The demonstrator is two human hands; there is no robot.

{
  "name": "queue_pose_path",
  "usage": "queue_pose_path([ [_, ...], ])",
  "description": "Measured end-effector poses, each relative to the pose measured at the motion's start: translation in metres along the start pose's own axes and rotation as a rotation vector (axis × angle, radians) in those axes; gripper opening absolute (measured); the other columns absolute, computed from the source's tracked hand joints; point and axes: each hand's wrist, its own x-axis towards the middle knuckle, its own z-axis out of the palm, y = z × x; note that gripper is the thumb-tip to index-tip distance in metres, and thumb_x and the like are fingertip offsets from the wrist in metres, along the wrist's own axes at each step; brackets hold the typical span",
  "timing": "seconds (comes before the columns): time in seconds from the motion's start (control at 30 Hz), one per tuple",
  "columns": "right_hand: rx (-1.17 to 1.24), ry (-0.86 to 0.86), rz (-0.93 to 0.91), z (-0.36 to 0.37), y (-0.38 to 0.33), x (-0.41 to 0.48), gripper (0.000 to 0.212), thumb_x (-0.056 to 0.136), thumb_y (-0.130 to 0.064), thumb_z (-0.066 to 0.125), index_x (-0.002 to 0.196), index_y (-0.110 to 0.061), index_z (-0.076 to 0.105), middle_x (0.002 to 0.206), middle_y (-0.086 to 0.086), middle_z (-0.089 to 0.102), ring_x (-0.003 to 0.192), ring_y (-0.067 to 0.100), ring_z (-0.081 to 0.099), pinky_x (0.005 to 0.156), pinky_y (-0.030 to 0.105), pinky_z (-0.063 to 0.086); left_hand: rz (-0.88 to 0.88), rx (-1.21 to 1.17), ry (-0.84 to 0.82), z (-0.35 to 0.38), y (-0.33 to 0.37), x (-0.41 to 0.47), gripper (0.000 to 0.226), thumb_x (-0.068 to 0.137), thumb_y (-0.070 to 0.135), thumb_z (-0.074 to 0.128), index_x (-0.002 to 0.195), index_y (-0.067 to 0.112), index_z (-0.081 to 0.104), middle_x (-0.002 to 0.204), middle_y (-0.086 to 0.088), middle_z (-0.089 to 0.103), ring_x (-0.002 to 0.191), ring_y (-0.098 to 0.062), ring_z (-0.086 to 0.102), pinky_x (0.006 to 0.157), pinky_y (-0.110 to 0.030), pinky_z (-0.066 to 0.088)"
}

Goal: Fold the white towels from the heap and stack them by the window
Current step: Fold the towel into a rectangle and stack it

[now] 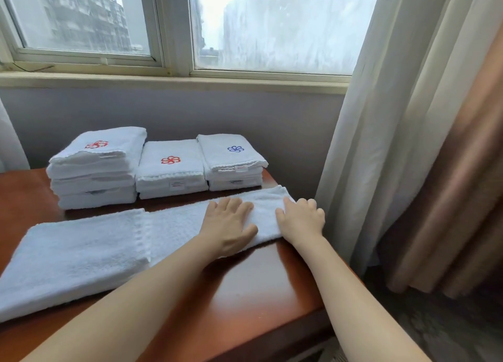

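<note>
A long white towel [168, 225] lies folded lengthwise across the brown table [261, 280], its left part doubled over into a thicker pad [73, 255]. My left hand [227, 225] presses flat on the towel near its right end. My right hand [300, 220] grips the towel's right end at the table's edge, fingers curled over it. Three stacks of folded white towels stand under the window: a tall left stack [95, 168] with a red emblem, a middle stack [171, 171] with a red emblem, and a right stack [232, 162] with a blue emblem.
A white sheer curtain [362, 143] and a brown drape [449, 171] hang just right of the table. The window sill [174, 81] runs above the stacks. Patterned carpet [449, 331] lies below at the right.
</note>
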Motion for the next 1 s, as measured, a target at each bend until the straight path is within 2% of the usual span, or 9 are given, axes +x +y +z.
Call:
queue_pose_path([
  [0.2, -0.008, 0.025, 0.016, 0.000, -0.003, -0.006, 0.040, 0.102, -0.037, 0.034, 0.132, -0.017, 0.051, 0.128, 0.011, 0.046, 0.120, 0.030, 0.042, 0.092, 0.039, 0.038, 0.015, -0.024, 0.026, 0.006, -0.001, -0.006, 0.077, 0.077, 0.055, 0.014, 0.146, 0.028, 0.033, 0.152, 0.001, 0.031, 0.138, -0.020, 0.025, 0.109, -0.039, 0.022],
  [0.37, 0.304, -0.128, 0.088, -0.009, -0.004, -0.002, 0.043, 0.094, -0.023, 0.042, 0.136, -0.017, 0.049, 0.131, 0.012, 0.047, 0.117, 0.033, 0.051, 0.082, 0.037, 0.041, 0.041, -0.060, 0.033, 0.007, -0.003, -0.013, 0.074, 0.078, 0.054, 0.019, 0.146, 0.031, 0.038, 0.153, 0.002, 0.033, 0.142, -0.020, 0.025, 0.112, -0.038, 0.020],
  [0.47, 0.789, -0.133, 0.046, -0.015, -0.001, -0.005, 0.035, 0.083, -0.009, 0.052, 0.116, -0.007, 0.063, 0.109, 0.011, 0.063, 0.105, 0.033, 0.061, 0.078, 0.038, 0.051, 0.079, -0.330, 0.182, 0.005, -0.004, -0.021, 0.053, 0.081, 0.046, 0.039, 0.129, 0.036, 0.061, 0.134, 0.007, 0.054, 0.126, -0.015, 0.048, 0.105, -0.034, 0.037],
  [0.53, 1.167, -0.137, 0.064, -0.022, -0.005, -0.015, 0.038, 0.080, -0.002, 0.059, 0.117, -0.006, 0.063, 0.102, 0.009, 0.065, 0.096, 0.029, 0.064, 0.071, 0.033, 0.054, 0.102, -0.505, 0.243, 0.001, -0.002, -0.027, 0.043, 0.085, 0.043, 0.044, 0.120, 0.037, 0.068, 0.118, 0.012, 0.061, 0.110, -0.008, 0.056, 0.094, -0.031, 0.046],
  [0.63, 1.448, -0.140, 0.056, -0.037, -0.016, -0.027, 0.054, 0.077, 0.000, 0.066, 0.129, -0.011, 0.056, 0.110, 0.006, 0.066, 0.099, 0.024, 0.066, 0.079, 0.036, 0.057, 0.071, -0.817, 0.185, -0.012, 0.003, -0.034, 0.034, 0.094, 0.047, 0.044, 0.122, 0.045, 0.062, 0.113, 0.014, 0.066, 0.104, -0.004, 0.061, 0.091, -0.026, 0.046],
  [0.73, 1.563, -0.113, -0.060, -0.052, -0.031, -0.038, 0.031, 0.074, 0.003, 0.068, 0.101, -0.011, 0.063, 0.090, -0.003, 0.072, 0.087, 0.021, 0.069, 0.074, 0.034, 0.058, -0.056, -1.271, 0.179, -0.041, 0.000, -0.041, 0.031, 0.100, 0.048, 0.047, 0.130, 0.045, 0.050, 0.115, 0.006, 0.069, 0.097, -0.012, 0.070, 0.090, -0.032, 0.051],
  [0.83, 1.594, -0.113, -0.156, -0.064, -0.059, -0.051, 0.067, 0.072, 0.003, 0.071, 0.134, -0.004, 0.046, 0.101, 0.000, 0.070, 0.091, 0.021, 0.070, 0.076, 0.033, 0.057, -0.131, -1.421, 0.118, -0.075, -0.016, -0.054, 0.028, 0.096, 0.060, 0.043, 0.114, 0.046, 0.060, 0.114, 0.005, 0.069, 0.096, -0.015, 0.072, 0.085, -0.034, 0.058],
  [0.9, 1.601, -0.156, -0.227, -0.072, -0.080, -0.059, 0.089, 0.074, 0.004, 0.071, 0.151, -0.017, 0.033, 0.120, 0.007, 0.066, 0.104, 0.024, 0.069, 0.087, 0.038, 0.056, -0.149, -1.446, 0.063, -0.094, -0.026, -0.061, 0.033, 0.098, 0.061, 0.040, 0.107, 0.042, 0.064, 0.112, 0.004, 0.072, 0.097, -0.017, 0.072, 0.082, -0.032, 0.058],
  [1.0, 1.590, -0.208, -0.358, -0.080, -0.119, -0.071, 0.091, 0.078, 0.009, 0.068, 0.153, -0.026, 0.030, 0.131, 0.009, 0.061, 0.106, 0.021, 0.069, 0.084, 0.032, 0.058, -0.220, -1.463, 0.073, -0.115, -0.055, -0.076, 0.042, 0.098, 0.062, 0.038, 0.113, 0.032, 0.063, 0.111, -0.002, 0.074, 0.099, -0.021, 0.072, 0.078, -0.030, 0.059],
])
